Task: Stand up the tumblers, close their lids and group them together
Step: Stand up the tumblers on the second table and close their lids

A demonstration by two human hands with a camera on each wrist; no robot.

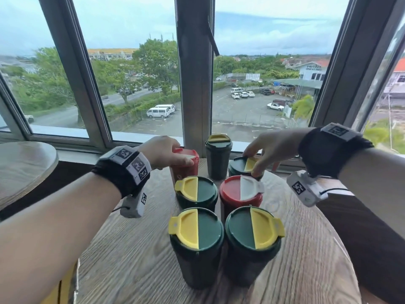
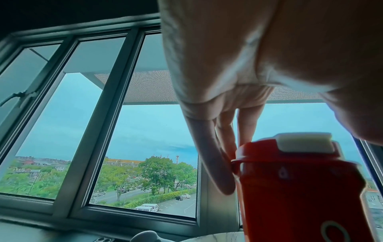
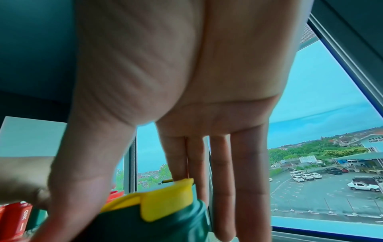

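Both hands grip from above, likely so each lid is held as its tumbler is drawn in: the left hand (image 1: pixel 163 151) clasps the red tumbler (image 1: pixel 186 165) left of the far green tumbler (image 1: pixel 218 156), the right hand (image 1: pixel 270 148) a green tumbler (image 1: pixel 243 166) right of it.
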